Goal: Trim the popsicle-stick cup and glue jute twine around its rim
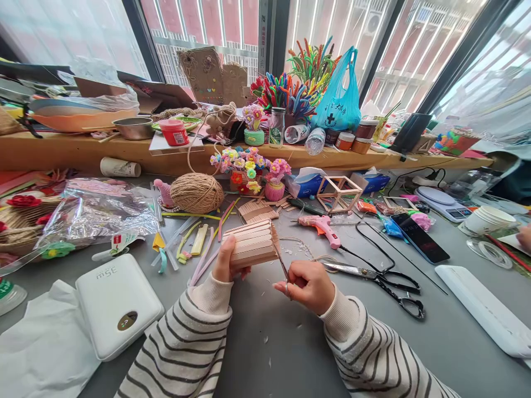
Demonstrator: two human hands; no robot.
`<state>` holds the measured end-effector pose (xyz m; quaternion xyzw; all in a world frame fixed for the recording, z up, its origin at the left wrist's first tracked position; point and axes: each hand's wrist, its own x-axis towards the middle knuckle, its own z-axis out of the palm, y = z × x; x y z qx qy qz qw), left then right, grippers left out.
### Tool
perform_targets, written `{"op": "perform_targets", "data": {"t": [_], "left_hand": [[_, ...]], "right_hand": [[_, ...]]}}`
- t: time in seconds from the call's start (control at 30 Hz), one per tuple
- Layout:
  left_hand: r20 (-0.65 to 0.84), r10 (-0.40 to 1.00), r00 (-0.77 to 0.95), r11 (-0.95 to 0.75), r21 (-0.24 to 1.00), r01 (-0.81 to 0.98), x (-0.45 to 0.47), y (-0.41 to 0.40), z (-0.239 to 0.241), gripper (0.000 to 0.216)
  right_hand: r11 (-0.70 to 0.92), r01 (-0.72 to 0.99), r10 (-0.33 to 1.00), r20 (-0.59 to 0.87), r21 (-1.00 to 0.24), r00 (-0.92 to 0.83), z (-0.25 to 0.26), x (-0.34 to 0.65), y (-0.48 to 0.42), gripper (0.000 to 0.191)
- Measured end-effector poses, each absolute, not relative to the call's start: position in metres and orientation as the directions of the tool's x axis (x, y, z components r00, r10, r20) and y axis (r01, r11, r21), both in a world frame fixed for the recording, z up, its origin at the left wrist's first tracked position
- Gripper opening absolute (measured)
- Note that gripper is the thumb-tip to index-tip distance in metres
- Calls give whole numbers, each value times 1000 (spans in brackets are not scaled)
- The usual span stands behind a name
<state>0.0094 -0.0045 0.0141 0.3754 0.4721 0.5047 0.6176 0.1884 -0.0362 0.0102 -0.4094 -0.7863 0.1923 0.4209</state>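
Note:
My left hand [226,261] is wrapped round a cup-shaped holder [251,243] covered with flat wooden craft sticks. The holder lies tilted on its side in the air, its open end facing right. My right hand [309,284] is closed on a slim pointed tool [282,262] that looks like small scissors; its tip touches the holder's rim. Fingers partly cover the tool's handle. Just beyond the holder, a piece of stick-covered card [257,211] lies on the table. To the right are large black-handled scissors [373,275] and a pink glue gun [321,225].
A ball of twine [197,193] and a stick frame [339,194] stand farther back. A white power bank [119,307] lies at left; a phone [420,237] and a long white case [483,309] lie at right. The glue gun's black cable [384,251] loops near the large scissors. Another person's hand [524,237] shows at the right edge.

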Motion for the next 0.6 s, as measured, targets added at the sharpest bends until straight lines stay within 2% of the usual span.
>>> {"op": "perform_targets", "data": {"t": [0.27,0.6], "left_hand": [[-173,985,27,175,963,-206,8,3,2,69],[-128,991,29,131,960,-246,9,-1,8,64]], "right_hand": [[568,520,823,456,-638,-339,12,192,-37,42],[574,494,817,503,-653,-283,9,188,-37,46]]}}
